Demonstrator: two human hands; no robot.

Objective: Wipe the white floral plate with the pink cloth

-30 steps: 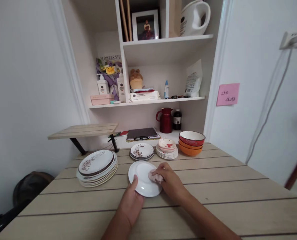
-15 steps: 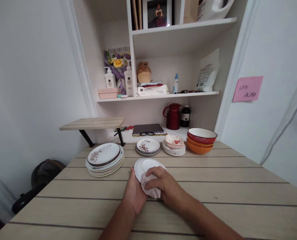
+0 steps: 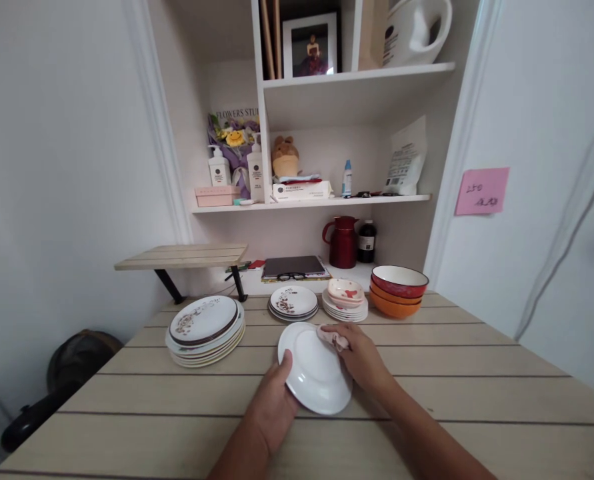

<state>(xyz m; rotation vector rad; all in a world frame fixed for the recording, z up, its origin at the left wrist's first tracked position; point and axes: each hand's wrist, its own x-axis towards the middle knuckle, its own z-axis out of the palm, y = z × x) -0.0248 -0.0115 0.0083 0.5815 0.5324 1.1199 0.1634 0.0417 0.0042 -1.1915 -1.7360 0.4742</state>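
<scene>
My left hand (image 3: 273, 401) grips the near left edge of a plain white plate (image 3: 313, 371), thumb on its rim, and tilts it up off the wooden table (image 3: 457, 387). My right hand (image 3: 363, 359) is closed on a small pinkish cloth (image 3: 335, 338) and presses it against the plate's far right edge. A stack of large plates with a brown floral print (image 3: 205, 328) lies to the left of the plate.
Behind the plate stand a stack of small floral plates (image 3: 293, 302), a stack of small white dishes with a pink bowl on top (image 3: 345, 299), and stacked red and orange bowls (image 3: 398, 289). Shelves hold a red jug (image 3: 342, 241), bottles and a picture frame. A low wooden riser (image 3: 187, 256) stands at the back left.
The cloth in my right hand moved from the plate's near edge to its far right edge. The plate now tilts up more in my left hand.
</scene>
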